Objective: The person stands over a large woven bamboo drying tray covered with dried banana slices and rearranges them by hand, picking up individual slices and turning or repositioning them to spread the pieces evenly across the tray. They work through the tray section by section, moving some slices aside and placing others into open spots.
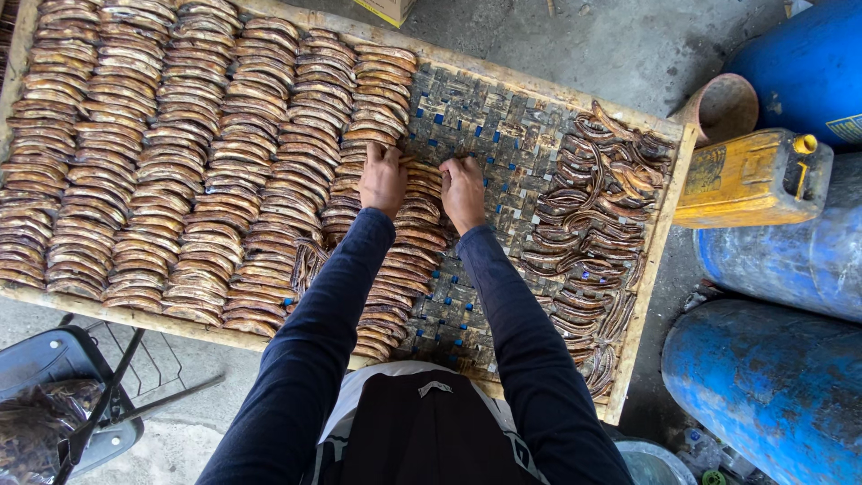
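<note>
A large wooden-framed tray (669,207) with a woven mat bottom (503,135) lies below me. Neat overlapping rows of flat brown curved slices (180,153) cover its left and middle. My left hand (382,178) presses palm down on the top of the newest row (409,242). My right hand (462,190) rests just beside it, fingers on a slice at that row's upper end. A loose heap of the same brown slices (593,224) lies tangled at the tray's right side. Both arms wear dark blue sleeves.
Blue drums (772,377) stand right of the tray, with a yellow jerrycan (750,180) lying on one. A brown pot (725,106) sits behind it. A black stool (54,377) with a bag stands at lower left. Bare concrete floor lies beyond the tray.
</note>
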Demonstrator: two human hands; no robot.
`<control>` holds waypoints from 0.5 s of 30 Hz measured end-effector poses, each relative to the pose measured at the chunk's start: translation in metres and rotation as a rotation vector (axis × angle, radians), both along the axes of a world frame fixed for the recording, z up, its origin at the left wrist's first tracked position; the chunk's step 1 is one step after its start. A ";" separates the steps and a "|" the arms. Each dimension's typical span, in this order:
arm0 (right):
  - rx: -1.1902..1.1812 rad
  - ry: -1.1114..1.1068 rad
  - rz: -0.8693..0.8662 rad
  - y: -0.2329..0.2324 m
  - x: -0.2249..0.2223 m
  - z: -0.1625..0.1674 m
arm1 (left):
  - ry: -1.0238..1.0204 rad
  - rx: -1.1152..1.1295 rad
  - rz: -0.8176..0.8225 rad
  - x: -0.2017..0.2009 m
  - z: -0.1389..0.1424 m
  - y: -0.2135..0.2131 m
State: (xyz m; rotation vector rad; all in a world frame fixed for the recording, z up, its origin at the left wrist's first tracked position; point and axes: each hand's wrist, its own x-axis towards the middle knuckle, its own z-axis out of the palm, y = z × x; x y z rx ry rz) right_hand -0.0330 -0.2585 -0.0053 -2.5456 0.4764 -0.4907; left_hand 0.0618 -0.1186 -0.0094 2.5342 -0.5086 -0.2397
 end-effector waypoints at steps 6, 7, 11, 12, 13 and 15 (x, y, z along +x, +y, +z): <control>-0.018 0.057 -0.077 -0.014 -0.014 -0.002 | 0.087 -0.101 0.004 0.008 -0.002 0.005; -0.048 0.033 -0.097 -0.017 -0.016 0.001 | 0.092 -0.139 0.005 0.009 -0.003 0.007; 0.065 0.003 -0.004 -0.021 -0.007 0.017 | 0.111 -0.282 -0.039 0.015 -0.002 0.016; 0.156 -0.035 0.086 -0.019 -0.001 0.022 | 0.132 -0.287 -0.087 0.017 -0.002 0.016; 0.249 -0.071 0.176 -0.016 0.007 0.025 | 0.155 -0.291 -0.133 0.017 0.000 0.017; 0.384 -0.057 0.277 -0.008 0.016 0.031 | 0.197 -0.377 -0.246 0.018 0.005 0.018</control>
